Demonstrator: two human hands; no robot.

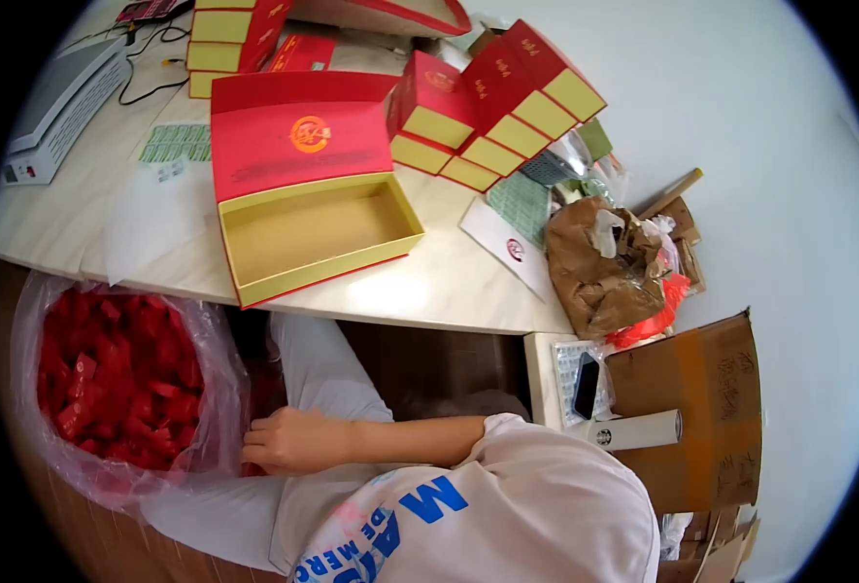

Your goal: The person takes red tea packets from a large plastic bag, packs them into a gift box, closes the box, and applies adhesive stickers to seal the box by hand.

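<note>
My right hand (pixel 268 442) rests over my leg, beside the rim of a clear plastic bag (pixel 223 340). Its fingers are curled closed, and a bit of red shows under them, too hidden to name. Many small red packets (pixel 118 379) fill the bag. My left hand is out of view. On the table (pixel 390 296) an empty box (pixel 308 228) stands open, with yellow inner walls and its red lid (pixel 303 136) folded back.
Closed red and yellow boxes (pixel 488 107) are stacked behind. A grey device (pixel 60 107) sits at the left. A white card (pixel 507 248) and crumpled brown paper (pixel 599 272) lie to the right, near a phone (pixel 587 386), white cylinder (pixel 638 430) and cardboard box (pixel 691 418).
</note>
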